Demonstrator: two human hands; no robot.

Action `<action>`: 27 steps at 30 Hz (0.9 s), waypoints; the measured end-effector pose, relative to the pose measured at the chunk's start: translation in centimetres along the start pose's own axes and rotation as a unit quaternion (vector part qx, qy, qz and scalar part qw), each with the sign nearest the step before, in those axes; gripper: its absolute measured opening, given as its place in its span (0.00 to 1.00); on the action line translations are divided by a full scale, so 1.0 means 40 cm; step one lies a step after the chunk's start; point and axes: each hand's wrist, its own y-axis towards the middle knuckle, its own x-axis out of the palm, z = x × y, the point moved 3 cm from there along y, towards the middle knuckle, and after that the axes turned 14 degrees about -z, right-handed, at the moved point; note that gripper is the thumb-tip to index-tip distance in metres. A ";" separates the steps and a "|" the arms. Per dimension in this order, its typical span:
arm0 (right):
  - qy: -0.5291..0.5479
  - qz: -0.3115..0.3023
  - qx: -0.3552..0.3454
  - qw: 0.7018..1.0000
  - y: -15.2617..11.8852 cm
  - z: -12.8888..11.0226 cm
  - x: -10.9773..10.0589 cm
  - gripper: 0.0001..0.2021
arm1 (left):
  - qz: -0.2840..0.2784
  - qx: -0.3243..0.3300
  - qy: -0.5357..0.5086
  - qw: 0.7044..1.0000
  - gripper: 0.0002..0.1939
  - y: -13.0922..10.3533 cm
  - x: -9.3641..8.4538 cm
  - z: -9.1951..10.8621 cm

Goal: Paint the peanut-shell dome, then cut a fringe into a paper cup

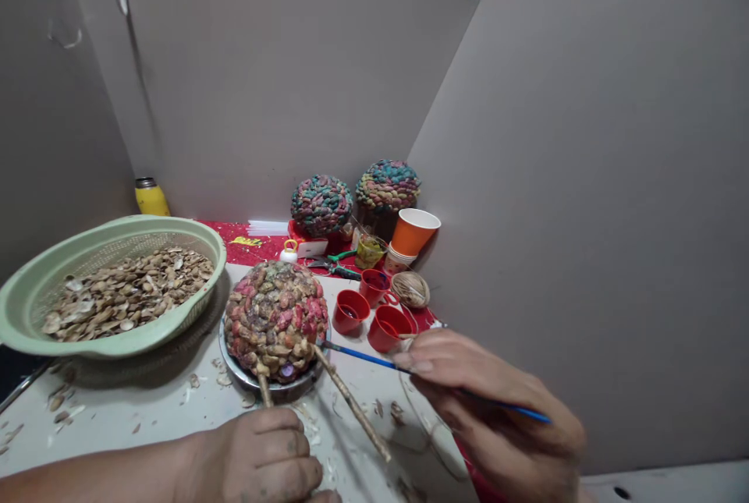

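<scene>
A ball (pixel 275 316) covered in knobbly nut-like shells, partly painted red, pink and dark grey, rests in a round metal dish (pixel 231 359). Two thin wooden sticks come out of its near side. My left hand (pixel 272 456) is closed round the near end of the left stick (pixel 265 390); the right stick (pixel 354 405) slants free towards me. Between the thumb and fingers of my right hand (pixel 491 402) is a paintbrush (pixel 363 355) with a blue handle, its tip at the ball's lower right side. Red cups (pixel 351 312) holding dark liquid stand just beyond the brush.
A green colander (pixel 111 343) with loose shells stands left, before a yellow bottle (pixel 150 197). Two coloured balls (pixel 321 205) sit behind, near green-handled pliers (pixel 339 265), an orange paper cup (pixel 413 234) and a twine ball (pixel 410 290). Grey panels (pixel 281 82) enclose the table.
</scene>
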 end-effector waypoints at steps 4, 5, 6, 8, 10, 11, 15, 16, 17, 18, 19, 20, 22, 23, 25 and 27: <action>-0.041 0.164 0.048 0.984 -0.027 0.002 -0.057 0.16 | 0.049 0.016 0.032 0.998 0.14 -0.007 0.010 0.001; -0.058 0.205 0.062 0.975 -0.035 0.009 -0.075 0.13 | 0.084 0.009 0.042 0.996 0.17 -0.019 0.018 0.000; -0.076 0.233 0.078 0.966 -0.042 0.019 -0.092 0.10 | 0.133 0.002 0.051 0.990 0.19 -0.033 0.026 -0.001; -0.120 0.249 0.122 0.954 -0.057 0.049 -0.127 0.06 | 0.102 -0.005 0.069 0.992 0.19 -0.057 0.056 -0.004; -0.161 0.203 0.180 0.949 -0.067 0.086 -0.154 0.05 | 0.101 -0.023 0.076 0.992 0.19 -0.081 0.071 -0.010; -0.173 0.166 0.207 0.949 -0.071 0.106 -0.162 0.05 | 0.094 -0.030 0.080 0.992 0.19 -0.090 0.075 -0.012; -0.186 0.052 0.265 0.945 -0.079 0.172 -0.161 0.09 | 0.085 -0.050 0.113 0.989 0.19 -0.103 0.069 -0.013; -0.180 0.037 0.276 0.944 -0.081 0.189 -0.155 0.10 | 0.089 -0.051 0.125 0.987 0.19 -0.100 0.064 -0.011; -0.171 0.026 0.287 0.942 -0.083 0.206 -0.148 0.11 | 0.092 -0.050 0.137 0.985 0.19 -0.095 0.058 -0.008; -0.159 0.016 0.301 0.940 -0.086 0.225 -0.140 0.12 | 0.103 -0.052 0.149 0.982 0.19 -0.087 0.052 -0.005; -0.145 0.009 0.316 0.938 -0.090 0.244 -0.132 0.13 | 0.116 -0.057 0.160 0.979 0.19 -0.079 0.044 -0.003; -0.130 0.002 0.332 0.934 -0.094 0.262 -0.125 0.15 | 0.130 -0.063 0.168 0.975 0.20 -0.069 0.036 0.000; -0.101 -0.011 0.358 0.928 -0.102 0.295 -0.112 0.17 | 0.170 -0.076 0.180 0.966 0.23 -0.050 0.017 0.003; -0.089 -0.018 0.366 0.926 -0.106 0.307 -0.106 0.18 | 0.180 -0.075 0.186 0.963 0.24 -0.042 0.010 0.006; -0.076 -0.025 0.372 0.925 -0.111 0.321 -0.097 0.20 | 0.182 -0.071 0.198 0.960 0.25 -0.029 0.000 0.009; -0.069 -0.025 0.376 0.924 -0.114 0.324 -0.092 0.21 | 0.178 -0.073 0.213 0.958 0.25 -0.027 -0.002 0.010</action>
